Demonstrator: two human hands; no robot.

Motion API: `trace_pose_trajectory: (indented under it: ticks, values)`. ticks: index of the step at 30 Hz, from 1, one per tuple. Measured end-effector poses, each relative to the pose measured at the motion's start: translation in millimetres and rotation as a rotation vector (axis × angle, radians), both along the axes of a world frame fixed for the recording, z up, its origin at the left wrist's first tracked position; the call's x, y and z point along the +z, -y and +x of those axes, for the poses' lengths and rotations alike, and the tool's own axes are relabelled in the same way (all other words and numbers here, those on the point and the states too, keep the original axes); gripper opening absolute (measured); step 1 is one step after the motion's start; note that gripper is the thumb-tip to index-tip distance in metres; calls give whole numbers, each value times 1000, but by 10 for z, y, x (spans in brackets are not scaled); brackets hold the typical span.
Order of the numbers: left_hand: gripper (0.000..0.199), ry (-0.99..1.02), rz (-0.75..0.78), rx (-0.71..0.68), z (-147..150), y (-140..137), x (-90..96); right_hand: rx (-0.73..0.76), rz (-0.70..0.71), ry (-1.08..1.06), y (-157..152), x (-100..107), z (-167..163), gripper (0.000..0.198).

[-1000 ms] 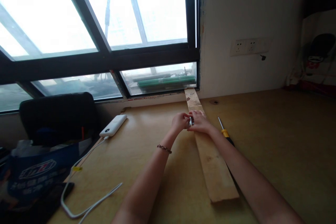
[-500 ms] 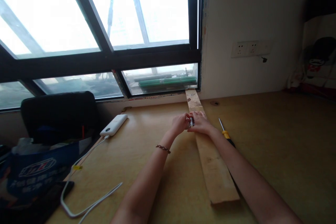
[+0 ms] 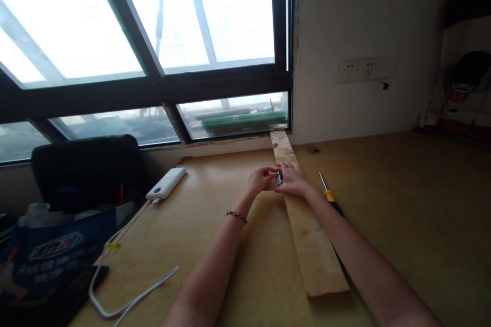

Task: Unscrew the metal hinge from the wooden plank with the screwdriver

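1 sm metal pc point(image 3: 279, 179), b/w L hand point(image 3: 259, 180) & R hand point(image 3: 292, 180), over wooden plank point(image 3: 314, 245) on counter point(image 3: 414, 204); L hand edged slightly left vs a moment ago, R approx unchanged, so prob minor adj w/ work kept at same spot. L fingertips reach the pc, R fingers bent over plank; whether either pinches it, can't tell. Pc type & fixing unclear, mostly covered by fingers; screwdriver point(image 3: 329, 195) right of plank, handle end hidden by R forearm point(image 3: 345, 235).
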State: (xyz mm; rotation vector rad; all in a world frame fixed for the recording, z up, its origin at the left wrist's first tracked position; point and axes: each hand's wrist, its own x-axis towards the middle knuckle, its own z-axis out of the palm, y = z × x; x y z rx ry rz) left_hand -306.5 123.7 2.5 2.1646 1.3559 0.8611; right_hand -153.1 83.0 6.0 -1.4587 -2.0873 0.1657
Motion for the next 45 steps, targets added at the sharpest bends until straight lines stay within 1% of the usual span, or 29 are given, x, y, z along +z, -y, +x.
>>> trace_pose_trajectory:
  ticks: [2, 5, 8, 11, 16, 19, 22, 24, 29, 34, 37, 41, 43, 45]
  values:
    - [26, -35, 9, 21, 11, 40, 23, -5, 4, 3, 8, 3, -2, 72]
    - [24, -155, 113, 27, 28, 126, 90, 2, 6, 8, 23, 15, -5, 74]
    - [24, -319, 210, -20, 37, 190, 175, 15, -7, 9, 32, 29, -9, 72]
    - [24, -436, 241, -60, 43, 212, 232, 23, -21, 30, 22, 36, -16, 74]
    - [24, -453, 194, -54, 57, 222, 252, 5, -67, 98, -15, 56, -53, 75]
    - [24, -441, 167, -54, 57, 218, 243, -9, -58, 128, -23, 84, -84, 74]
    - [23, -436, 174, -45, 57, 199, 212, -18, -51, 141, -27, 100, -103, 75]
    - [22, -413, 169, -27, 62, 187, 184, -18, -52, 126, -37, 88, -102, 76]
    - [22, -304, 98, 27, 70, 180, 166, 13, -24, 35, -68, 12, -66, 76]
    - [19, -157, 58, 22, 25, 96, 154, 28, -5, -25, -62, -21, -42, 84]
    - [22, -23, -5, -18, -12, 0, 64, 41, -9, -39, -49, -22, -37, 86]
    - [31, 223, -157, -108, -21, -88, -90, 62, -2, -48, -36, -16, -38, 85]
    - [34, 313, -216, -120, -9, -102, -138, 59, 7, -48, -33, -10, -42, 83]
    - [35, 363, -244, -96, 6, -105, -158, 55, 11, -46, -31, -5, -48, 83]
